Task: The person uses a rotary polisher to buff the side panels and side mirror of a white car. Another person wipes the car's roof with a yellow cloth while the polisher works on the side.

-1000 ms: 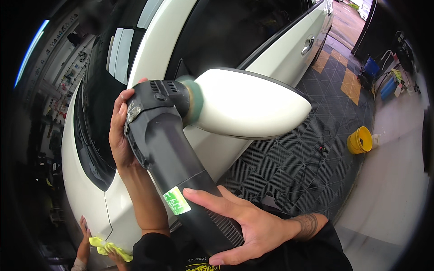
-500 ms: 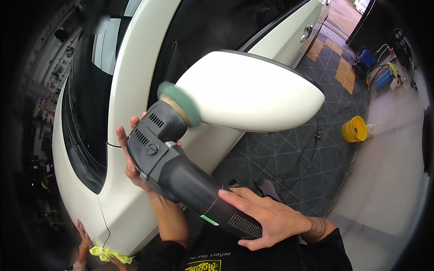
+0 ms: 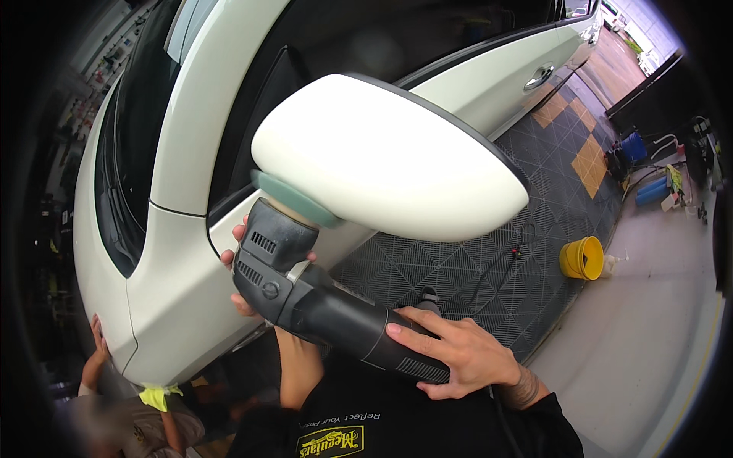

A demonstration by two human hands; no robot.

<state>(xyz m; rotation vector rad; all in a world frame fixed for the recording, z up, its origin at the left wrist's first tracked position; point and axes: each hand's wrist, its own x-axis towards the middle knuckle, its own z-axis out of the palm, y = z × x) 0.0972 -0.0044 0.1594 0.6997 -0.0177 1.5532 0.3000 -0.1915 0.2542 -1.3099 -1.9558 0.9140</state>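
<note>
A black polishing machine (image 3: 336, 309) lies slantwise before me, its green foam pad (image 3: 294, 200) against the lower near side of a white side mirror housing (image 3: 389, 156). My left hand (image 3: 241, 263) is wrapped round the machine's head from behind, with much of the palm hidden by it. My right hand (image 3: 462, 351) grips the rear of the body from above, fingers laid across it near the vent slots. The mirror stands out from the white car's door (image 3: 489, 95), beside the dark side window (image 3: 343, 46).
At lower left a co-worker's hand (image 3: 99, 340) rests on the car's front, near a yellow-green cloth (image 3: 159, 397). A yellow bucket (image 3: 582, 258) stands by the wall on the grey tiled floor (image 3: 427, 267). A cable (image 3: 496, 275) runs over the tiles.
The pad has shifted from the mirror's left edge to its lower side. My hands keep their hold on the polisher. The view has turned, and more of the co-worker shows.
</note>
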